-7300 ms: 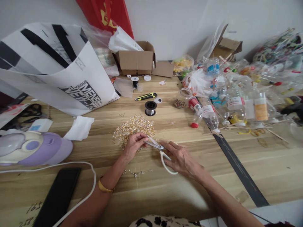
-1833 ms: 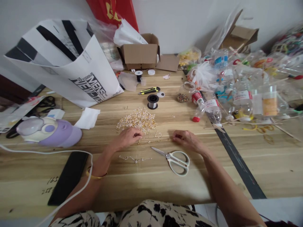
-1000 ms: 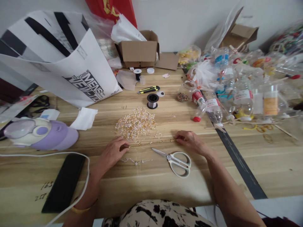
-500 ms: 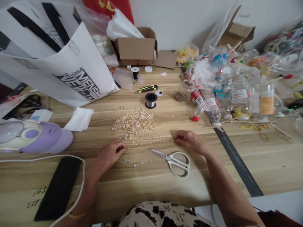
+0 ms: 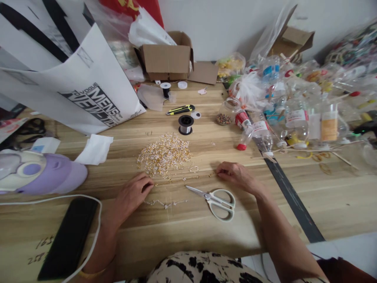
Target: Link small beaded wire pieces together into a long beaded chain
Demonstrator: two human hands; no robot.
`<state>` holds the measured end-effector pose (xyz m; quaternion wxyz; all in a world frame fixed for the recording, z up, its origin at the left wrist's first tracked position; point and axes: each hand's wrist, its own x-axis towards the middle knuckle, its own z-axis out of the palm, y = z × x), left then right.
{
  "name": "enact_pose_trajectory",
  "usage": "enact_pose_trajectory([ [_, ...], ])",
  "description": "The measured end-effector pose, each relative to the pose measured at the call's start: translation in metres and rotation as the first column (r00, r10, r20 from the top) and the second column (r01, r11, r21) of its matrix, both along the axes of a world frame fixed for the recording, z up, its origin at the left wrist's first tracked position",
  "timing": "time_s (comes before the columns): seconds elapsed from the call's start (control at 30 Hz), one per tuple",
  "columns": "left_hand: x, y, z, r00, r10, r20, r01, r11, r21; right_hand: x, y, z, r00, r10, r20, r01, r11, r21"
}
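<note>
A thin gold chain [image 5: 173, 180] with small charms lies stretched sideways across the wooden table between my hands. My left hand [image 5: 136, 193] pinches its left end, the fingertips low on the tabletop. At the other end, my right hand [image 5: 232, 173] has thumb and fingers pressed together on the chain. Just beyond the chain is a heap of small gold and clear beads [image 5: 163, 155]. Nearer me lies a silver chain [image 5: 165, 204] with charms, untouched. White-handled scissors [image 5: 216, 200] rest below my right hand, blades pointing left.
Behind the beads are a wire spool [image 5: 185, 125] and a yellow-black utility knife [image 5: 180, 109]. A white bag [image 5: 100, 86], a purple-and-white device [image 5: 55, 171] and a black phone [image 5: 69, 237] with a white cable stand left. Plastic bottles [image 5: 296, 118] crowd the right; a cardboard box [image 5: 166, 61] sits behind.
The whole view has shifted slightly left. Both hands keep their hold on the gold chain, and its position on the table looks the same.
</note>
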<state>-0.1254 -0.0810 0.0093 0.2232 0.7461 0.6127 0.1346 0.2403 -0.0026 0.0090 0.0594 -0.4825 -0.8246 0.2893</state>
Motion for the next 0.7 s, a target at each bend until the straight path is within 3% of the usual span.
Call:
enact_pose_trajectory([
  [0.27,-0.0041,-0.0018,0.0068,0.997,-0.011,-0.081,0.015,0.998,0.053,-0.002,-0.0029,0.0022,0.999,0.037,-0.02,-0.036,0.999,0.036],
  [0.47,-0.0081,-0.0028,0.0015,0.996,0.014,-0.09,-0.009,0.998,0.06,-0.0038,-0.0049,0.0045,0.999,0.031,-0.042,-0.03,0.999,0.021],
  [0.7,-0.0002,-0.0026,0.0064,0.999,0.015,-0.052,-0.012,0.997,0.073,-0.0076,-0.0053,0.0054,1.0,0.01,-0.026,-0.01,1.0,0.012],
])
